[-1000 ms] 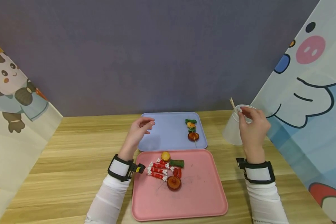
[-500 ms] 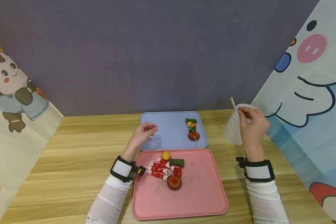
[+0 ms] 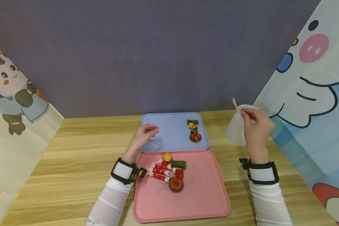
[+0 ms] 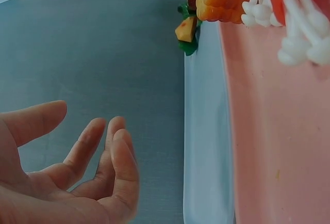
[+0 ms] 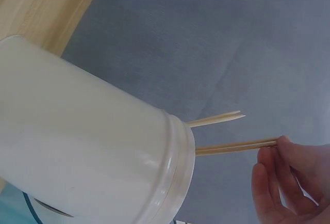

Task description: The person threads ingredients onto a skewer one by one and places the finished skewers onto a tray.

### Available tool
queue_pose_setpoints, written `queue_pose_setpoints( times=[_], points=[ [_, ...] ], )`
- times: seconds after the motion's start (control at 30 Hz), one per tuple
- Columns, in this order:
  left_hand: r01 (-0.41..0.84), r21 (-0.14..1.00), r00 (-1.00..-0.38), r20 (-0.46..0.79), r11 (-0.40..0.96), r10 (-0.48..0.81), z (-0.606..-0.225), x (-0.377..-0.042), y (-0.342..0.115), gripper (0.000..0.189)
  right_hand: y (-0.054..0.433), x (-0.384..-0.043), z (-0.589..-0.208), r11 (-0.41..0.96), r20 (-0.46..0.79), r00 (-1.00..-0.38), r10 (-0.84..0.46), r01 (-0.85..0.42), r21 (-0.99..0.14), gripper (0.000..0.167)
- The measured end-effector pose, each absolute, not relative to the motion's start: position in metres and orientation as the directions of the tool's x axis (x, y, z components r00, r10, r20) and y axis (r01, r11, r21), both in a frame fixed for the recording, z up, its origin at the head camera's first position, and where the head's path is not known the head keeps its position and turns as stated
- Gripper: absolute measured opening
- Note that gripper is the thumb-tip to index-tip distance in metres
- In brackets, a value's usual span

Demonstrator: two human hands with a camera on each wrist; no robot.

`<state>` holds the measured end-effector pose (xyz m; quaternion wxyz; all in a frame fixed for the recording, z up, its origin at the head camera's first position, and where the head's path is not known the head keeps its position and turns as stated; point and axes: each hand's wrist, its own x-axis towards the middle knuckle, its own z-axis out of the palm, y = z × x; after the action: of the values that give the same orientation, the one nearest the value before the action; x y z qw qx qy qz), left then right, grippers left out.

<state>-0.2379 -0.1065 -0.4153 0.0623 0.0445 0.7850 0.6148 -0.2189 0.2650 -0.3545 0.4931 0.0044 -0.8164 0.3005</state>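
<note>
My right hand pinches the tips of thin wooden skewers between thumb and fingers. Their lower ends are hidden inside a white cup. More skewers lean out over the cup's rim, apart from my fingers. My left hand hovers at the left edge of the blue tray, holding nothing. In the left wrist view its thumb stands apart from loosely bent fingers. On the blue tray's right side lies a skewer of toy food, with green and orange pieces and a brown mushroom.
A pink tray in front of the blue one bears a toy corn piece, a green piece, several red-and-white crab pieces, a red piece and a brown mushroom. A grey wall rises behind.
My left hand has moved slightly right, towards the blue tray, then stayed there. My right hand remains at the cup's rim with only a small shift. The toy food has not moved.
</note>
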Motion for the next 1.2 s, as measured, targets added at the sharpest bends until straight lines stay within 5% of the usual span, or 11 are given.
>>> queue_pose_setpoints(
  times=[0.2,0.57,1.2],
  points=[
    [0.001,0.970,-0.987,-0.038,0.242,0.157,-0.414,-0.237,-0.107,0.033,0.264,-0.216,-0.351,0.811,0.814,-0.506,0.287,-0.324,-0.488,0.020],
    [0.028,0.970,-0.980,-0.022,0.243,0.199,-0.411,-0.234,-0.101,0.029,0.251,-0.191,-0.328,0.779,0.874,-0.341,0.347,-0.415,-0.471,0.019],
    [0.057,0.969,-0.974,0.001,0.241,0.227,-0.404,-0.237,-0.088,0.033,0.232,-0.161,-0.301,0.645,0.850,-0.205,0.485,-0.572,-0.506,0.011]
  ],
)
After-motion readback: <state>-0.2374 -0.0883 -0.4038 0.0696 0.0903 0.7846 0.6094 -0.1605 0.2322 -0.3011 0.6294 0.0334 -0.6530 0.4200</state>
